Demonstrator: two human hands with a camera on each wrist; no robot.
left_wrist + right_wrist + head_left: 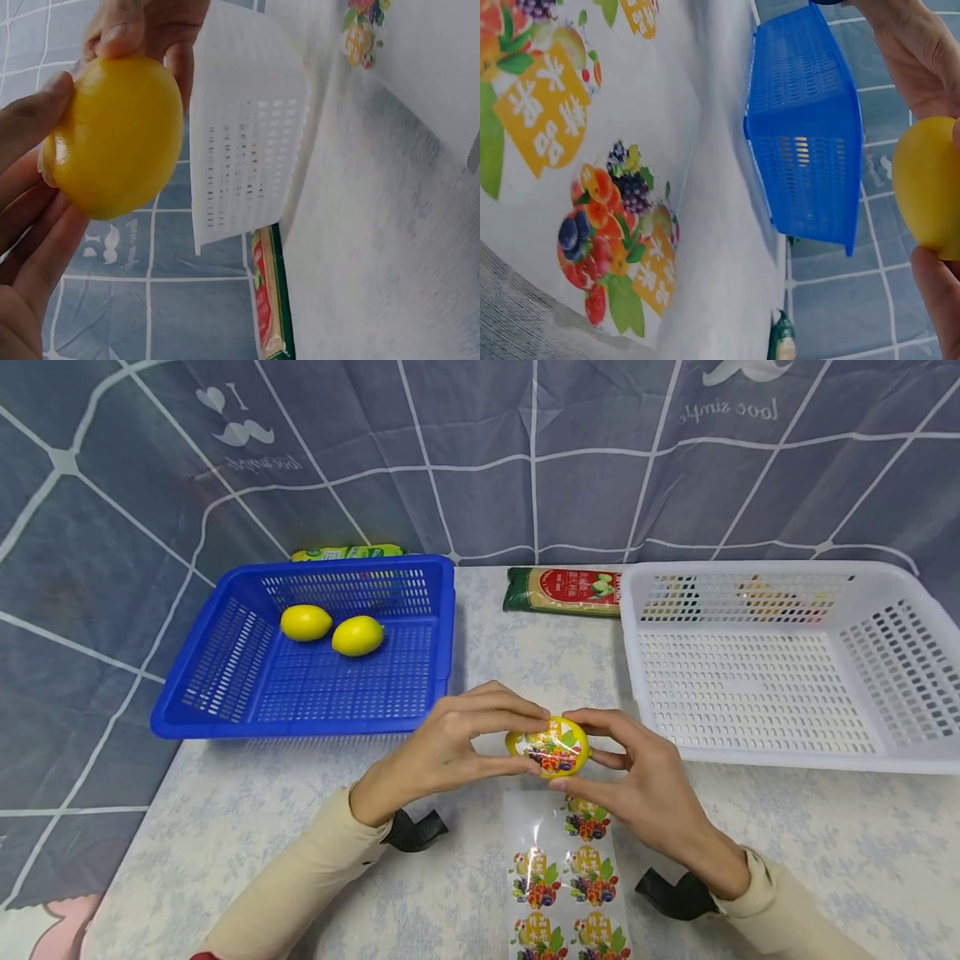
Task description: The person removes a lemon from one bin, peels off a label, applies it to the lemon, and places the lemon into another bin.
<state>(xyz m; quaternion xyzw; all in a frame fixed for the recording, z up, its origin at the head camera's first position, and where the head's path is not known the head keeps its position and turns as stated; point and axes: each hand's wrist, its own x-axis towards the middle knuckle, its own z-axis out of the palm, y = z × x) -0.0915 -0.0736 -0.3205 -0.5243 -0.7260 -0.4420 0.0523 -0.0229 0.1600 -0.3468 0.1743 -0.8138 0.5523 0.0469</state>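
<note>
Between both hands, above the table, is a yellow lemon with a fruit-print sticker on its upper face. My left hand pinches it from the left, fingers along the far side and thumb at the near side. My right hand holds the other end between thumb and fingers. In the left wrist view the lemon shows a plain yellow side, with a clear sticker edge by the left fingers. The sticker sheet, printed with several fruit labels, lies just below the hands.
A blue basket at left holds two lemons. At right stands a white basket. A red and green pasta packet lies between them at the back, and a green-yellow packet is behind the blue basket.
</note>
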